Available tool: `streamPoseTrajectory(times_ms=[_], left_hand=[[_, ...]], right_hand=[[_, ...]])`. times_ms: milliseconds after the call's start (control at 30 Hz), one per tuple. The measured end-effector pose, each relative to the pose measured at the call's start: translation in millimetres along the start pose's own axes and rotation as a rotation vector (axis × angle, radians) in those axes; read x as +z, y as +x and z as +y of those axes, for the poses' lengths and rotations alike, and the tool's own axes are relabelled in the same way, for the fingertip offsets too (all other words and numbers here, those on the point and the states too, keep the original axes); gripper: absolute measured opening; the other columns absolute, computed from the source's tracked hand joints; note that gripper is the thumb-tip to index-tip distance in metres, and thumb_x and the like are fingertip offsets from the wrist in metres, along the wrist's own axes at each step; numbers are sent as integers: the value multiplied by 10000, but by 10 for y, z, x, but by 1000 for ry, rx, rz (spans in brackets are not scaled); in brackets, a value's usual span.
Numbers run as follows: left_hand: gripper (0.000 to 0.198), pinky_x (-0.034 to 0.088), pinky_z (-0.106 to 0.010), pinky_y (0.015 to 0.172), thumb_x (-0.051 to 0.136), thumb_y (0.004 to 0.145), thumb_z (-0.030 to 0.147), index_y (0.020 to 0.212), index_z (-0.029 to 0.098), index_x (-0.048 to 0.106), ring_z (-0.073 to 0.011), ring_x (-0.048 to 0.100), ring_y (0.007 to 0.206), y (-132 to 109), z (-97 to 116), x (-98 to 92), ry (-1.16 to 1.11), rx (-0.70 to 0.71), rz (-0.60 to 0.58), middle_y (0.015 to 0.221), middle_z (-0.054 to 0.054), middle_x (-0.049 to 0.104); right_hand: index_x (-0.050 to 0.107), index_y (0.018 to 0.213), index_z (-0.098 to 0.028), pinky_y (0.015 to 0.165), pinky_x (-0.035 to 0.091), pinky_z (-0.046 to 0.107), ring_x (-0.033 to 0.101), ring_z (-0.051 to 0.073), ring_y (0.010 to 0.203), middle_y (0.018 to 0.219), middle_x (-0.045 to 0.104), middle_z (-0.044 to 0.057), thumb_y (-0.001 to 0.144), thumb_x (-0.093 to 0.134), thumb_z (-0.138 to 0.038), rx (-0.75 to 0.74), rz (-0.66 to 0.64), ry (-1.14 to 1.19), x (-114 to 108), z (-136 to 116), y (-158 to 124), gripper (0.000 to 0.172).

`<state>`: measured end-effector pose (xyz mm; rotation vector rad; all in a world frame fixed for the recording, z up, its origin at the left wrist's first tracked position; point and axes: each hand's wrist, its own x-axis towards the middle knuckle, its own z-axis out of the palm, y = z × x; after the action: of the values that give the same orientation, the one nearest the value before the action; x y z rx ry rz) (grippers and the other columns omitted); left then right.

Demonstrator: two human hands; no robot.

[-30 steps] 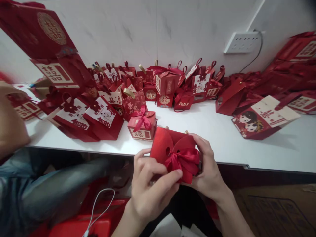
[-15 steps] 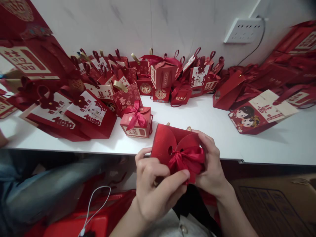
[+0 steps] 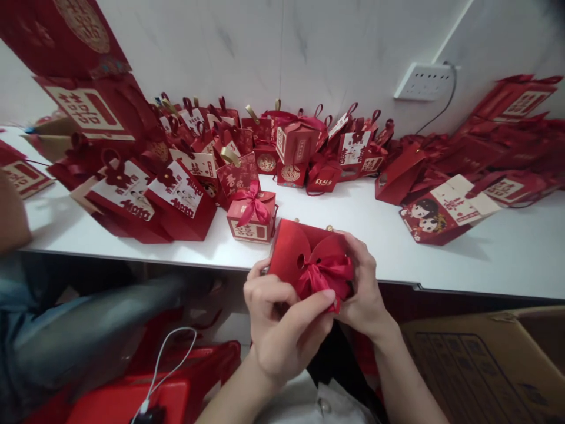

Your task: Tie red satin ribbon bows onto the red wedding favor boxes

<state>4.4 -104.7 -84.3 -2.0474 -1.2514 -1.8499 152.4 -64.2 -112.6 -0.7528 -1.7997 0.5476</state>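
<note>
A red gift box (image 3: 286, 247) with a curved, petal-like lid is held up in front of the table's edge. Two small holes show in its lid, and a shiny red ribbon bow (image 3: 326, 274) is tied there. My left hand (image 3: 282, 318) grips the box from the left, its thumb lying on the ribbon's lower end. Wrapped around the right side is my right hand (image 3: 364, 282), its fingertips partly hidden behind the box. Gold cord loops peek over the far edge. Just beyond stands a smaller pink-red box (image 3: 251, 215) with a similar bow.
Several red gift boxes and bags crowd the white table (image 3: 353, 229), such as a bag (image 3: 188, 209) at left and a box (image 3: 441, 212) at right. A power strip (image 3: 426, 82) is on the wall. A cardboard box (image 3: 468, 365) stands lower right. Someone's leg (image 3: 88, 318) is at left.
The camera view has shifted, so the table things appear moved. Both hands still hold the box, with my left thumb still on the ribbon.
</note>
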Motion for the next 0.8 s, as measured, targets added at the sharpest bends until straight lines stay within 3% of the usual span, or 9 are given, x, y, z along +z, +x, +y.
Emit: streamPoseTrajectory(times_ms=[233,567,800], left_hand=[[159,420,-442,923,609,784,87,845,222,666,-126,426,749,77,40,-58,14,42,30,777,11,383],[162,432,-455,925,626,760,54,804,203,671,-117,423,734,129,68,21,7,25,128,755,13,394],[211,425,-458,939,646,728,55,841,231,675,-123,436,751,158,76,-5,21,64,29,779,13,400]], right_hand=[[178,1453,-288,1087,349,492,313,281,1342,1417,316,112,729,720,-213,-67,-5,-63,-33,-80,72,907],[161,1458,-259,1108,339,413,274,236,1355,1433,283,86,734,657,-102,-63,-2,-72,-5,-101,92,892],[154,1459,-291,1108,339,425,308,224,1339,1434,292,61,758,602,-72,-41,34,-75,-52,-109,71,860]])
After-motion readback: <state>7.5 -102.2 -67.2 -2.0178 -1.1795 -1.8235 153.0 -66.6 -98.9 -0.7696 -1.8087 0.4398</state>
